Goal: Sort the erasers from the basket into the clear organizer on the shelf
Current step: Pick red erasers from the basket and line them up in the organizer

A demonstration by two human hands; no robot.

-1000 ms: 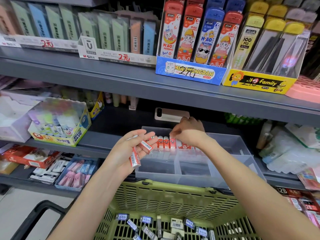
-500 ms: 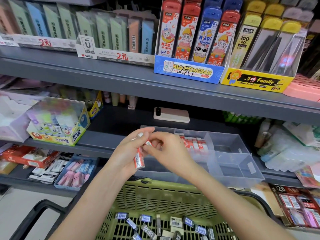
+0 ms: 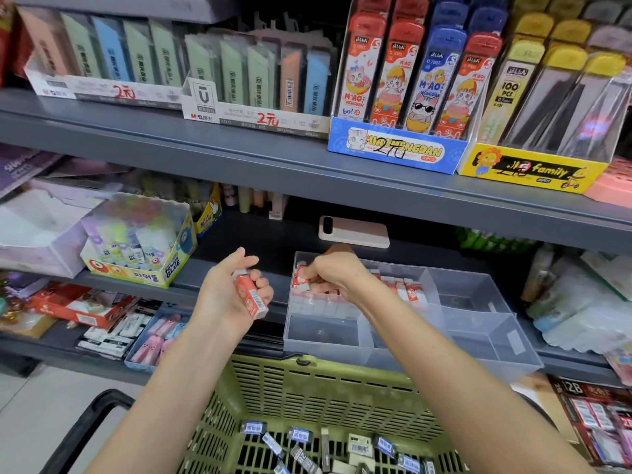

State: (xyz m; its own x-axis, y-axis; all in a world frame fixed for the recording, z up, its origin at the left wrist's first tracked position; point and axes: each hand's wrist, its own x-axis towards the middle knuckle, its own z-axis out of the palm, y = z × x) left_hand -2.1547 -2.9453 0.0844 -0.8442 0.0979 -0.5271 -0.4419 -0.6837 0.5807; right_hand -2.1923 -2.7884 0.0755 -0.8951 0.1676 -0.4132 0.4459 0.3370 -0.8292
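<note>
The red eraser (image 3: 251,295) in my left hand (image 3: 225,295) looks small, light and a bit squishy, so I wrap my fingers round its long sides. My right hand (image 3: 337,273) pinches a second eraser (image 3: 301,278) over the clear box (image 3: 478,336), back left part, by the red row (image 3: 407,289). Black erasers (image 3: 301,436) lie in the green basket (image 3: 325,388).

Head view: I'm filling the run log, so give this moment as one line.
left hand: holds eraser | right hand: pinches second eraser at organizer rear-left compartment | basket: erasers inside
</note>
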